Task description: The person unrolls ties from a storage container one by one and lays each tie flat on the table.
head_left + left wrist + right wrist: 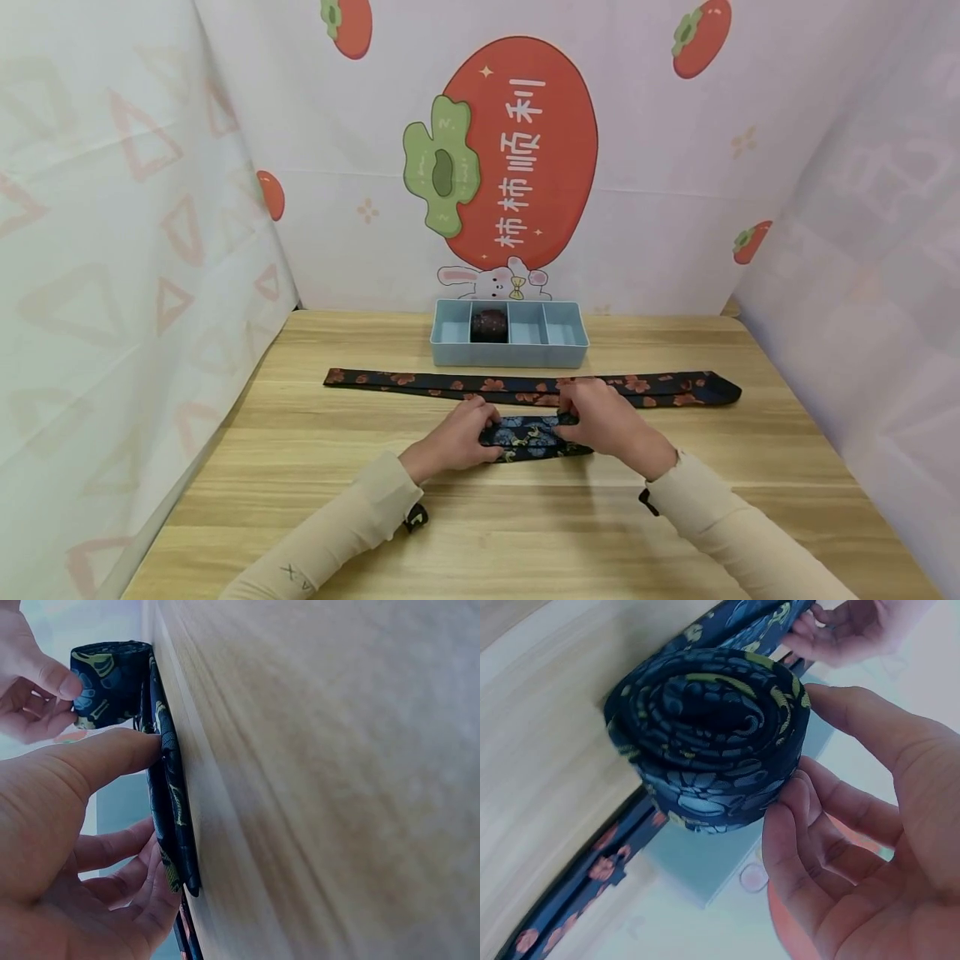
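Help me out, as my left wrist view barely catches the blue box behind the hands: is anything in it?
Observer: Yes. The head view shows a dark roll in the second compartment from the left of the blue box.
Operator: And what lies just in front of the box?
Observer: An orange-flowered tie, stretched across the table, its wide end at the right in the head view.
Operator: How is the rolled end of the blue-flowered tie coiled?
Observer: The right wrist view shows its layers spiralling around a small dark hollow.
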Available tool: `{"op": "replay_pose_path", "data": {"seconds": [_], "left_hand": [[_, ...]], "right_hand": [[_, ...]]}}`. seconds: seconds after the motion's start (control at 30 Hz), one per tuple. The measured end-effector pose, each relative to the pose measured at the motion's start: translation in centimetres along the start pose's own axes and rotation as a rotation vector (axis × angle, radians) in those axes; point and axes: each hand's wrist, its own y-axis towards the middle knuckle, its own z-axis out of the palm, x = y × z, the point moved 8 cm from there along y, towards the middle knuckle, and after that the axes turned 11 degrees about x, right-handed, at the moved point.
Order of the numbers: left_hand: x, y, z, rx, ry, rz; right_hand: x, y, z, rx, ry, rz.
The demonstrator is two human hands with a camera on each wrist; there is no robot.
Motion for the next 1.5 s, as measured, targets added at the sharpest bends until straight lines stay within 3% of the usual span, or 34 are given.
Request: {"op": "replay_pose_path", "data": {"seconds": [0.4, 0.7, 0.97, 1.1, 1.3, 1.5], "left_hand": [[0.0, 0.1, 0.0, -0.003, -0.010, 0.001], [-0.1, -0.1, -0.3, -0.003, -0.014, 0.008], [-0.2, -0.1, -0.4, 0.005, -0.029, 0.004], [-0.1, -0.1, -0.3, 0.014, -0.035, 0.000], [0.3, -0.2, -0.4, 0.023, -0.031, -0.005], [0.7, -0.5, -0.5, 0.030, -0.032, -0.007]], "right_hand": [[-3.7, -1.7, -0.9, -0.015, -0.018, 0.099], [-7.1, -2.8, -1.1, -0.006, 0.062, 0.117], [-9.6, -3.4, -0.5, 0.054, 0.138, 0.127], [-9.0, -3.5, -1.0, 0.057, 0.096, 0.113], [-6.4, -2.7, -1.9, 0.050, 0.038, 0.070], [-2.9, -1.3, -1.3, 0.087, 0.048, -0.067]]}}
